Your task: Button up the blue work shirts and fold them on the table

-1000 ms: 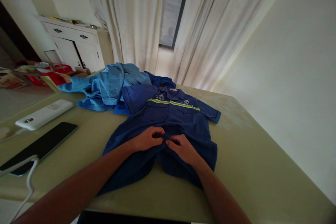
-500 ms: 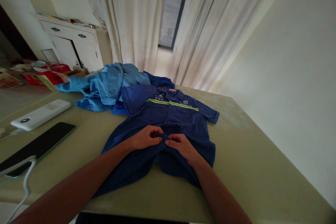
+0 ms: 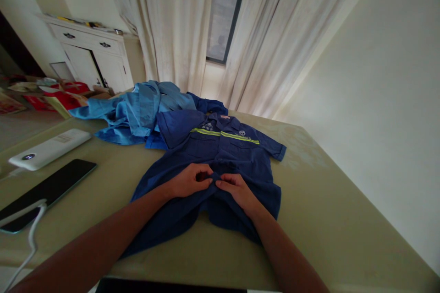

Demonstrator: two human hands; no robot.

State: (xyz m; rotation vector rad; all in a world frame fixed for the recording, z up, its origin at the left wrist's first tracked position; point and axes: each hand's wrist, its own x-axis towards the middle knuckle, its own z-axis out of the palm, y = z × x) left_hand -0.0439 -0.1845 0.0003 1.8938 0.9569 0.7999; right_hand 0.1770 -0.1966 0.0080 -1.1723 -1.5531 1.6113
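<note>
A navy short-sleeved work shirt (image 3: 240, 153) lies front up on the table, its collar away from me and a yellow-green reflective stripe across the chest. My left hand (image 3: 192, 180) pinches the front edge of the shirt at its lower middle. Close beside it, my right hand (image 3: 235, 187) pinches the same edge between thumb and fingers. The cloth is lifted a little between the two hands, and the hem sags on either side. Any button under my fingertips is hidden.
Light blue garments (image 3: 137, 105) are heaped at the back left of the table (image 3: 330, 219). At the left lie a white power bank (image 3: 51, 149) and a black phone (image 3: 51, 192) with a white cable (image 3: 32, 238). A wall (image 3: 385, 100) runs along the right.
Both hands keep their pinch on the shirt front with hardly any movement. The whole view has shifted very slightly.
</note>
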